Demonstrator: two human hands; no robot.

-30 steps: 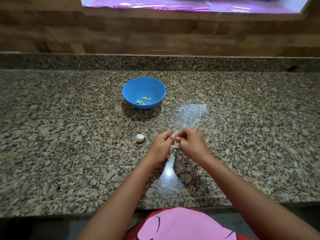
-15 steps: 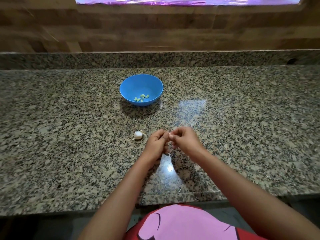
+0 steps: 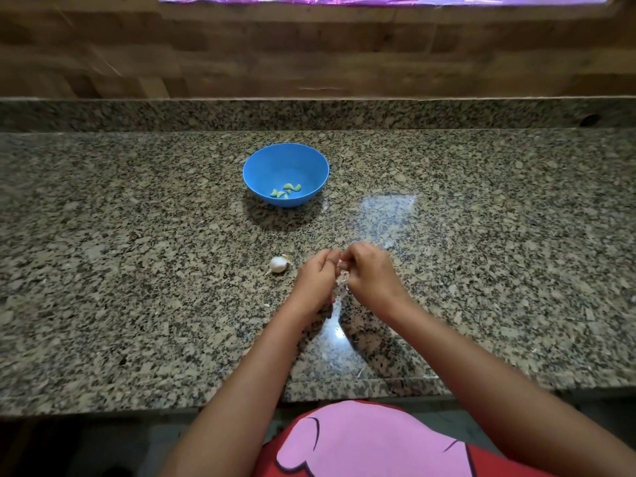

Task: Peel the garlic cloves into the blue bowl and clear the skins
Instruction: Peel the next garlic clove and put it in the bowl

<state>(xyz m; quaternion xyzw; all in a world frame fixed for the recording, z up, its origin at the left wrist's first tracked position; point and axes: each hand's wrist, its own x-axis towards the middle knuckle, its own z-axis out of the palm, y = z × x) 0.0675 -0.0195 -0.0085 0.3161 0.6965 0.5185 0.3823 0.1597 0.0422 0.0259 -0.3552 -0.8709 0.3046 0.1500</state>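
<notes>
Head view: left hand [image 3: 315, 282] and right hand [image 3: 371, 271] pinch one garlic clove [image 3: 340, 266].

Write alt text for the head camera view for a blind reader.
A person's left hand and right hand pinch a small, mostly hidden garlic clove between them over a granite counter. An unpeeled garlic piece lies left of them; farther back, a blue bowl holds a few peeled cloves.

left hand [image 3: 315, 282] + right hand [image 3: 371, 275]: pinching garlic clove [image 3: 340, 266] (blurred) | garlic bulb [image 3: 278, 264]: beside left | blue bowl [image 3: 261, 166]: peeled cloves [image 3: 286, 191]
</notes>
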